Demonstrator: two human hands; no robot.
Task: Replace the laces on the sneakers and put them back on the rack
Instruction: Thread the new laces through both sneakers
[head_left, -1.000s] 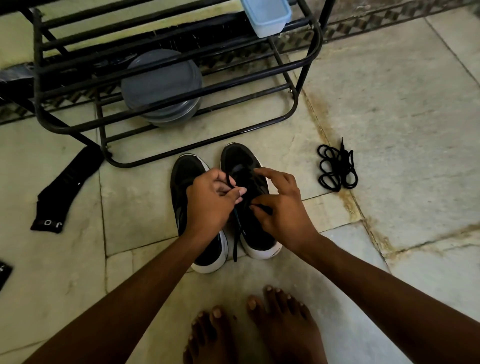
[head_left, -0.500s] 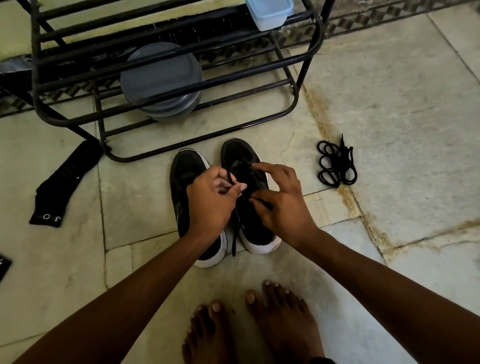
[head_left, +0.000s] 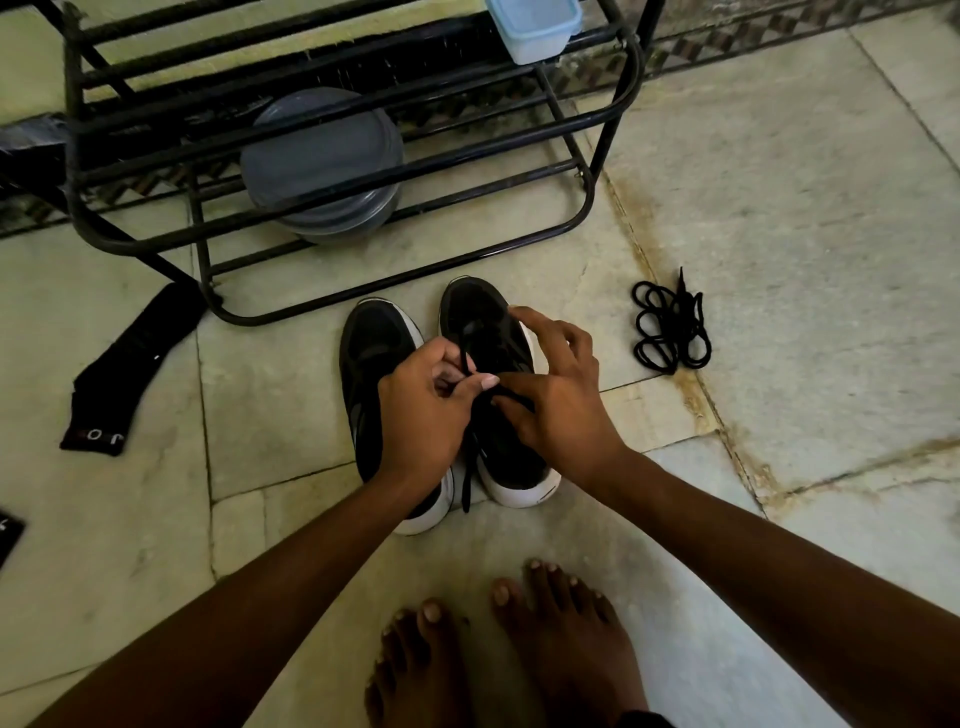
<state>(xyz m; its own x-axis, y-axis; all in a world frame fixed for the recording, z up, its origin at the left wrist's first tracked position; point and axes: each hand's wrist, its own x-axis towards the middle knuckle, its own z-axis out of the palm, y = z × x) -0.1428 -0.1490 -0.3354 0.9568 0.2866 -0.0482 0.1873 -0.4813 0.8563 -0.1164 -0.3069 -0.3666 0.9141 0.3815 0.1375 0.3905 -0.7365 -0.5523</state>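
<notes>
Two black sneakers with white soles stand side by side on the stone floor, toes pointing far toward the rack, heels near the person's bare feet. Both grips work over the right sneaker, while the left sneaker lies partly under the left wrist.

The left grip is closed, thumb and forefinger pinching the black lace. The lace runs up taut from the far eyelets into that pinch. A loose end of it hangs down in the gap between the two sneakers, reaching almost to their heels.

The right grip sits just right of the left one, almost touching it. Its thumb and a curled finger nip a strand of the same lace over the middle of the shoe. Its other fingers spread across the far right side of the upper.

A coiled bundle of black laces lies on the floor well to the right of the sneakers, apart from both grips. On the rack's low shelf sit stacked grey round containers, and a pale blue box rests higher up. A black sock lies on the floor to the left.
</notes>
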